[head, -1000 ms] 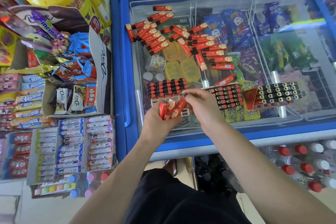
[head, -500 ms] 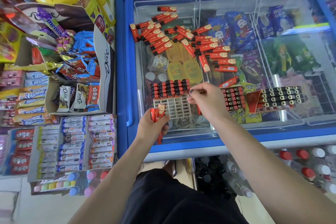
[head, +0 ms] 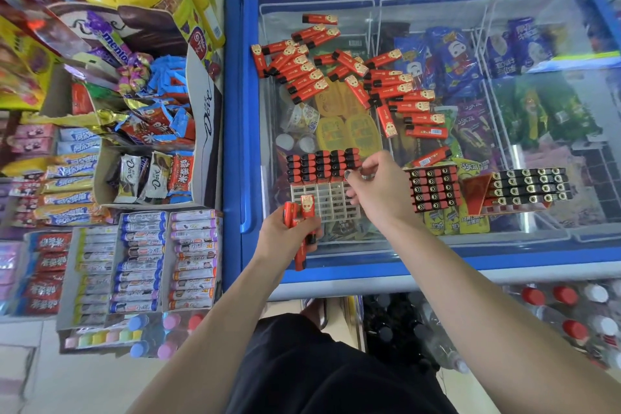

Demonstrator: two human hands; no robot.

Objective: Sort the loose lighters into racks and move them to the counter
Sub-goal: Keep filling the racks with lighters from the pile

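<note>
While gripped by left hand [head: 285, 232], lighters [head: 302, 215].

"Dove" on the white carton side [head: 207, 107]; "mentos" on a purple pack [head: 116, 45].

Under and beyond the hands lies a blue-framed glass freezer lid [head: 235, 151], with ice cream packets [head: 450, 57] showing through it. Left of the hands, a Dove chocolate box [head: 205, 104] stands above rows of boxed candy rolls [head: 141, 262]. Red-capped bottles [head: 568, 296] sit low on the right.
</note>
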